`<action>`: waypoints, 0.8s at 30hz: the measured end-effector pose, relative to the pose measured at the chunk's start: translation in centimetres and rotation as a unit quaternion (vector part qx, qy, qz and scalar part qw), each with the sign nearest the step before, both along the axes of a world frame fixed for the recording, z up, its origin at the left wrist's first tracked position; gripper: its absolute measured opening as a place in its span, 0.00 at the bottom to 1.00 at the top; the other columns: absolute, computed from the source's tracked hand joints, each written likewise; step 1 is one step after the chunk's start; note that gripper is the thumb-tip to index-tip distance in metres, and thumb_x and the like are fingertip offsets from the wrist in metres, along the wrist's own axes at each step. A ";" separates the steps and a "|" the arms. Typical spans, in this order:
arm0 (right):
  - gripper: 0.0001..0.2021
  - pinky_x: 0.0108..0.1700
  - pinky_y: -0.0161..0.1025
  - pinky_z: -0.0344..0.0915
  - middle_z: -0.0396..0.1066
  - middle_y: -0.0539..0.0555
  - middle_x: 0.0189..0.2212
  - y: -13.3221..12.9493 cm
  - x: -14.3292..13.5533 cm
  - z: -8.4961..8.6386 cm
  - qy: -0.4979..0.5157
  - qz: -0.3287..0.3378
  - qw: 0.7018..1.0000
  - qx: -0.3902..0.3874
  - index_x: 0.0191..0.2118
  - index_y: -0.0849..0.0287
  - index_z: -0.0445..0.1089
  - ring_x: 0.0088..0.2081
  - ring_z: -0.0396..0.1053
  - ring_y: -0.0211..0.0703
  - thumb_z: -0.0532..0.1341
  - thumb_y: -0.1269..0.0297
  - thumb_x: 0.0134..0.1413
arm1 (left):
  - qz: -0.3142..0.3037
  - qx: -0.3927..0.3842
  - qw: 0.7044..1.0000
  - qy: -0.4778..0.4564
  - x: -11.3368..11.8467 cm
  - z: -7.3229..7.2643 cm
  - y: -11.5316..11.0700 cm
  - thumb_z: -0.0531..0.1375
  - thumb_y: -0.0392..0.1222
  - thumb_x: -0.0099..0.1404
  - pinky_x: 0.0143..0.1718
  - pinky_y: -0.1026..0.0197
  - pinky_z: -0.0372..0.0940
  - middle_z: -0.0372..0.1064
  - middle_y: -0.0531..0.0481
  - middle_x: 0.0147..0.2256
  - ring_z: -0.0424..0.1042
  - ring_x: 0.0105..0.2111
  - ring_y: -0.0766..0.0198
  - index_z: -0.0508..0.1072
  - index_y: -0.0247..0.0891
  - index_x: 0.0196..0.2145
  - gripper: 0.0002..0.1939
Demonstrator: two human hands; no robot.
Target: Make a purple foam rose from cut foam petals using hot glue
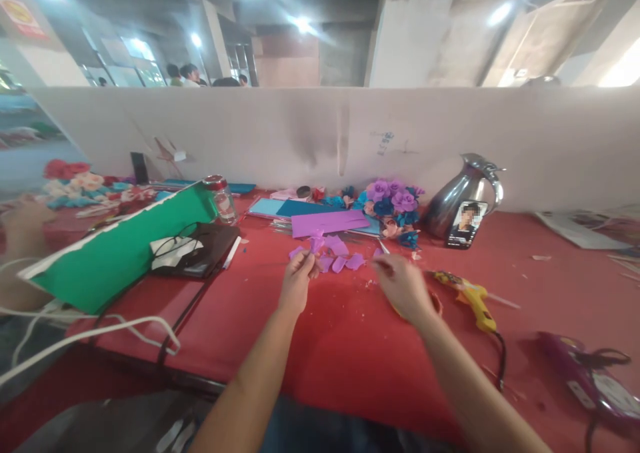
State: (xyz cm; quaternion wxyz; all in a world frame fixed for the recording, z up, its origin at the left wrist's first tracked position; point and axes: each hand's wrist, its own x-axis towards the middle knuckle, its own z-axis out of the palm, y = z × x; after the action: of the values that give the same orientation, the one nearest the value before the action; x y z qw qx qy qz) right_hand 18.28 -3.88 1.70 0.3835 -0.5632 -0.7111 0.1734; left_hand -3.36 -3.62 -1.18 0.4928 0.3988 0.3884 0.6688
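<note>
Pinched in the fingers of my left hand is a small purple paper flower, held upright over the red table. Loose purple paper petals lie just beyond that hand. My right hand is a little way to the right, its fingers closed together; what they hold, if anything, is too small to make out. Under and beside the right hand, a round orange-yellow object is partly hidden. To its right lies a yellow hot glue gun with a black cord.
Behind the petals are purple paper sheets and finished paper flowers. A steel jug stands with a phone against it. A green board, glass jar and dark case are left. Another person's hand shows far left.
</note>
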 end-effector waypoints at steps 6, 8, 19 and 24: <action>0.13 0.39 0.41 0.68 0.75 0.53 0.28 2.5 -11.0 -2.0 0.446 0.111 0.869 -0.186 0.32 0.61 0.76 0.30 0.70 0.42 0.62 0.58 0.43 | -0.024 -0.009 1.000 -0.008 0.2 0.1 -0.3 0.63 0.49 0.56 0.29 0.65 0.57 0.60 0.56 0.23 0.60 0.24 0.70 0.66 0.37 0.27 0.13; 0.14 0.39 0.41 0.68 0.75 0.53 0.29 2.6 -11.5 -2.6 0.507 0.118 0.836 -0.175 0.33 0.61 0.76 0.30 0.70 0.41 0.64 0.56 0.41 | -0.028 -0.011 0.999 -0.010 0.3 0.0 -0.2 0.64 0.49 0.55 0.29 0.65 0.58 0.60 0.55 0.23 0.60 0.24 0.70 0.67 0.37 0.27 0.14; 0.13 0.32 0.35 0.63 0.66 0.48 0.21 2.1 -10.5 -2.9 0.489 0.110 0.856 -0.124 0.30 0.60 0.75 0.26 0.61 0.37 0.62 0.54 0.46 | -0.044 -0.036 0.998 0.038 1.0 -0.5 0.0 0.62 0.50 0.57 0.30 0.66 0.59 0.64 0.55 0.27 0.62 0.26 0.69 0.69 0.39 0.31 0.12; 0.11 0.29 0.34 0.59 0.60 0.46 0.18 2.0 -10.3 -2.9 0.499 0.121 0.852 -0.104 0.26 0.59 0.72 0.23 0.57 0.35 0.61 0.56 0.47 | -0.055 -0.032 0.997 0.043 1.1 -0.8 0.1 0.62 0.49 0.58 0.31 0.66 0.59 0.66 0.54 0.28 0.64 0.27 0.69 0.70 0.39 0.32 0.11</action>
State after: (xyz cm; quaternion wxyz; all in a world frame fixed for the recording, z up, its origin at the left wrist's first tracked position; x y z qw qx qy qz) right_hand 7.96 -1.86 -1.21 0.6023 -0.3468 -0.4644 0.5489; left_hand -2.21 -3.48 -1.98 0.5239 0.4319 0.4085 0.6100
